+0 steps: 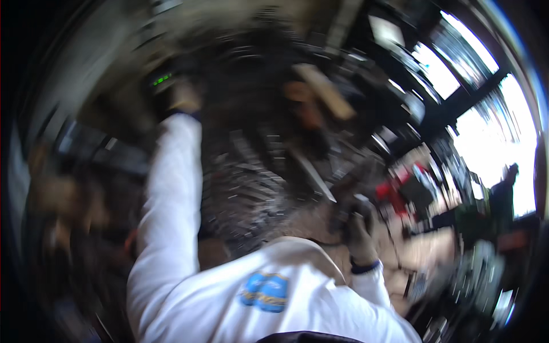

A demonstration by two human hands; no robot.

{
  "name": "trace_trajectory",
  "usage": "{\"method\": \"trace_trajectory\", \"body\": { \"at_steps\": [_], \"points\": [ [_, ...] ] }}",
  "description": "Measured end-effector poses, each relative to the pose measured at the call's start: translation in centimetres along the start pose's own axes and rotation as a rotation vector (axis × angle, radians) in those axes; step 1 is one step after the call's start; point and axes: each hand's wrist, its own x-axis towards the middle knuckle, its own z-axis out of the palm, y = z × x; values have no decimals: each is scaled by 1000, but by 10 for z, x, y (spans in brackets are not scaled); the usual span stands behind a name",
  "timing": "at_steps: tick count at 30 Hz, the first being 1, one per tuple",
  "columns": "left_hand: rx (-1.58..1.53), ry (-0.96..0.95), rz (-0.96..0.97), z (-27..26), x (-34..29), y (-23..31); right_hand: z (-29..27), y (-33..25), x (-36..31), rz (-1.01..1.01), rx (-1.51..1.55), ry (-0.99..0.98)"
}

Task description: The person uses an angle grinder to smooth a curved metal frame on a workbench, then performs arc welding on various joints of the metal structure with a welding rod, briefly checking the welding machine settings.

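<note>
My left arm, in a white sleeve, stretches far forward. My left hand [186, 96] is at a dark box with a small lit green display [162, 79]. Motion blur smears its fingers, so I cannot tell whether it grips or only touches the box. Lower on the right, close to my body, is my right hand [361, 231] in what looks like a greyish glove with a dark cuff. A dark shape lies beside its fingers, too blurred to name. Between the hands spreads a cluttered dark work surface [251, 177] with many small metallic-looking pieces.
Beyond the right hand lie a pale wooden-looking block [324, 91], an orange-brown object [306, 106] and a long thin light strip [314, 174]. Farther right are a red object [392, 194], bright windows [492, 137] and a dark figure-like shape [503, 194].
</note>
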Motion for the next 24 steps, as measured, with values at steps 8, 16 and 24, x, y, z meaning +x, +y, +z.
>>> {"method": "trace_trajectory", "body": {
  "at_steps": [8,16,24],
  "points": [
    [527,-142,-37,11,-94,8,-13,0,-8,68,-293,256],
    [866,-137,171,19,-159,25,-18,5,-20,-43,-291,313],
    [1178,-57,196,6,-219,1,-27,2,-24,-68,-257,331]
  ]
}}
